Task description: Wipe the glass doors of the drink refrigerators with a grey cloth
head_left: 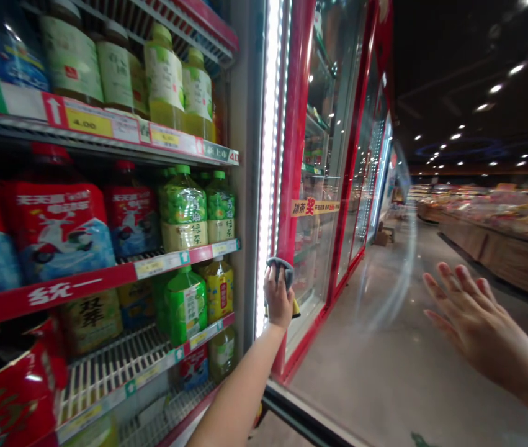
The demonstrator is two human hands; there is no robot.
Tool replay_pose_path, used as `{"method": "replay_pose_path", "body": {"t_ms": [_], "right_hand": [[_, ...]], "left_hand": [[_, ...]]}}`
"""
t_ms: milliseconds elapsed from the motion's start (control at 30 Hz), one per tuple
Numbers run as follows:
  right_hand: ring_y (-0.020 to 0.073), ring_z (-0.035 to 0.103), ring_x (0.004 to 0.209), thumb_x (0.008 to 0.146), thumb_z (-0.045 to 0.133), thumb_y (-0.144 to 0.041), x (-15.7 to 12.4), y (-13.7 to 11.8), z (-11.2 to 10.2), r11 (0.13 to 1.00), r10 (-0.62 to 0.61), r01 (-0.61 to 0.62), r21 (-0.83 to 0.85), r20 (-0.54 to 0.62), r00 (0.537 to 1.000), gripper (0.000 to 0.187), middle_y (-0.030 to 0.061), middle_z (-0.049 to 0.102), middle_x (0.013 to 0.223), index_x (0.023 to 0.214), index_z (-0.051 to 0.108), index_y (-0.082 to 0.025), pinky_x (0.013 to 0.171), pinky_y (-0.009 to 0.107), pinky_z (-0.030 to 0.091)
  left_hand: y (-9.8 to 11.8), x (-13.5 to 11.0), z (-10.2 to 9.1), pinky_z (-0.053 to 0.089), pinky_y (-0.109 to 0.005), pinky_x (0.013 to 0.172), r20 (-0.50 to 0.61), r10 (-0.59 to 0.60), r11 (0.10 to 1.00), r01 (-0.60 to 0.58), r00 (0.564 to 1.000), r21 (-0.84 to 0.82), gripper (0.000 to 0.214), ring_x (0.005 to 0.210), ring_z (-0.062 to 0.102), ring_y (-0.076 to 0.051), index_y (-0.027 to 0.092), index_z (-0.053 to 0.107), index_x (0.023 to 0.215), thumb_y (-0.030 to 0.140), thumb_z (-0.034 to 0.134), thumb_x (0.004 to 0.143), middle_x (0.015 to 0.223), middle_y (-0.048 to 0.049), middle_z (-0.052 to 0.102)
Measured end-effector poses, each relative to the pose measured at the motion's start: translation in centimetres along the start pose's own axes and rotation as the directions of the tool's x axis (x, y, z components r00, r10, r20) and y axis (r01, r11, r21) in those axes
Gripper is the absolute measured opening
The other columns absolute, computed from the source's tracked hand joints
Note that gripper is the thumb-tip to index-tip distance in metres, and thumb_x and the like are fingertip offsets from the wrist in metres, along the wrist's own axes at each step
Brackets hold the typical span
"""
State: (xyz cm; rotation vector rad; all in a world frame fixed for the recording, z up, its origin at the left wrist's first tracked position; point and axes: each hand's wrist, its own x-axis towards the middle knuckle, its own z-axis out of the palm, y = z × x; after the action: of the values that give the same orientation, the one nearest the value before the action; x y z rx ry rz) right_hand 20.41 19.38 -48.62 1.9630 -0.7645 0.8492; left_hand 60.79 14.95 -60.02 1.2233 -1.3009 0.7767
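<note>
My left hand (280, 304) is closed around a grey cleaning cloth (285, 270). A bit of yellow and black shows below the fingers. In view the cloth lies over the lit strip (270, 155) and the red door frame (294, 186); whether it touches them or clear glass in front, I cannot tell. My right hand (473, 329) is at the right with its fingers stretched out and holding nothing. It seems to be at a glass pane, whose dark bottom edge (310, 417) runs below. Curved whitish streaks (403, 273) show between the hands.
On the left, open cooler shelves (105, 276) carry bottled drinks, among them green tea bottles (183, 211) and red-wrapped multipacks (61, 223). More red-framed glass doors (352, 155) line the aisle floor (366, 354). A wood-sided display (501, 248) of goods stands at the right.
</note>
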Motion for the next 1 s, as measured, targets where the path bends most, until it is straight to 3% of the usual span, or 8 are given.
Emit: {"method": "replay_pose_path", "body": {"t_ms": [100,167,367,467,533,700,800,1000], "right_hand": [[0.0399,0.029,0.151,0.102,0.044,-0.033,0.1,0.3,0.4,1.000,-0.007,0.007,0.019,-0.004,1.000,0.072,0.0128,0.023,0.168,0.165,0.010,-0.028,0.115,0.067,0.038],[0.0395,0.030,0.151,0.102,0.043,-0.033,0.2,0.3,0.5,0.999,0.003,-0.003,0.038,-0.008,1.000,0.071,0.0108,0.021,0.169,0.165,0.009,-0.029,0.117,0.066,0.036],[0.0388,0.027,0.152,0.104,0.039,-0.033,0.6,0.2,0.9,0.996,0.026,-0.025,0.081,-0.015,1.000,0.068,0.0084,0.018,0.170,0.165,0.009,-0.030,0.119,0.066,0.033],[0.0396,0.027,0.152,0.103,0.041,-0.034,0.4,0.4,1.3,0.996,0.030,-0.028,0.079,-0.024,0.999,0.070,0.0110,0.020,0.170,0.165,0.010,-0.028,0.118,0.067,0.034],[0.0394,0.027,0.152,0.103,0.041,-0.038,0.3,0.3,1.4,0.994,0.052,-0.050,0.100,-0.012,0.999,0.070,0.0096,0.019,0.170,0.165,0.010,-0.031,0.118,0.066,0.034],[0.0393,0.027,0.152,0.102,0.039,-0.046,0.4,-0.2,1.1,0.974,0.126,-0.127,0.186,0.017,0.992,0.067,0.0045,0.018,0.170,0.163,0.012,-0.037,0.120,0.066,0.030],[0.0394,0.026,0.152,0.101,0.040,-0.043,0.5,-0.1,0.9,0.977,0.109,-0.113,0.182,0.034,0.994,0.070,0.0044,0.016,0.170,0.164,0.009,-0.036,0.120,0.067,0.029],[0.0377,0.029,0.151,0.100,0.041,-0.040,0.4,0.1,0.8,0.988,0.092,-0.093,0.123,0.011,0.996,0.072,0.0024,0.019,0.170,0.164,0.008,-0.037,0.118,0.065,0.034]], "left_hand": [[-1.1,-3.0,-1.7,0.047,-0.054,0.113,0.061,0.050,0.998,-0.052,0.997,0.030,0.076,0.146,0.043,-0.031,0.030,0.032,0.159,0.002,0.049,0.091,0.154,-0.0140,0.048],[-1.5,-2.9,-3.0,0.047,-0.052,0.113,0.087,0.089,0.995,-0.092,0.992,0.028,0.073,0.144,0.046,-0.028,0.034,0.035,0.157,0.001,0.047,0.092,0.152,-0.0113,0.050],[-2.7,6.2,-4.5,0.038,-0.055,0.120,-0.040,0.199,0.978,-0.196,0.979,0.067,0.071,0.154,0.028,-0.032,0.034,0.040,0.154,0.002,0.052,0.092,0.170,-0.0100,0.021],[-4.0,9.2,-3.7,0.038,-0.055,0.120,-0.068,0.226,0.966,-0.214,0.972,0.142,0.065,0.156,0.025,-0.033,0.030,0.046,0.151,0.007,0.058,0.091,0.170,-0.0107,0.022],[-4.9,8.2,-3.3,0.035,-0.059,0.121,-0.021,0.231,0.957,-0.223,0.973,0.185,0.064,0.156,0.023,-0.035,0.028,0.047,0.151,0.015,0.064,0.090,0.169,-0.0127,0.025],[-6.4,-0.3,-3.8,0.029,-0.062,0.123,0.155,0.160,0.935,-0.200,0.975,0.294,0.069,0.156,0.022,-0.036,0.028,0.046,0.153,0.023,0.070,0.089,0.169,-0.0142,0.024],[-6.3,-1.6,-4.2,0.028,-0.060,0.124,0.196,0.146,0.929,-0.202,0.970,0.309,0.068,0.154,0.028,-0.034,0.029,0.047,0.152,0.021,0.070,0.088,0.163,-0.0130,0.039],[-4.8,7.8,-3.0,0.016,-0.061,0.128,0.088,0.140,0.965,-0.156,0.986,0.213,0.067,0.157,0.021,-0.032,0.027,0.041,0.156,0.021,0.062,0.093,0.165,-0.0101,0.037]]}}
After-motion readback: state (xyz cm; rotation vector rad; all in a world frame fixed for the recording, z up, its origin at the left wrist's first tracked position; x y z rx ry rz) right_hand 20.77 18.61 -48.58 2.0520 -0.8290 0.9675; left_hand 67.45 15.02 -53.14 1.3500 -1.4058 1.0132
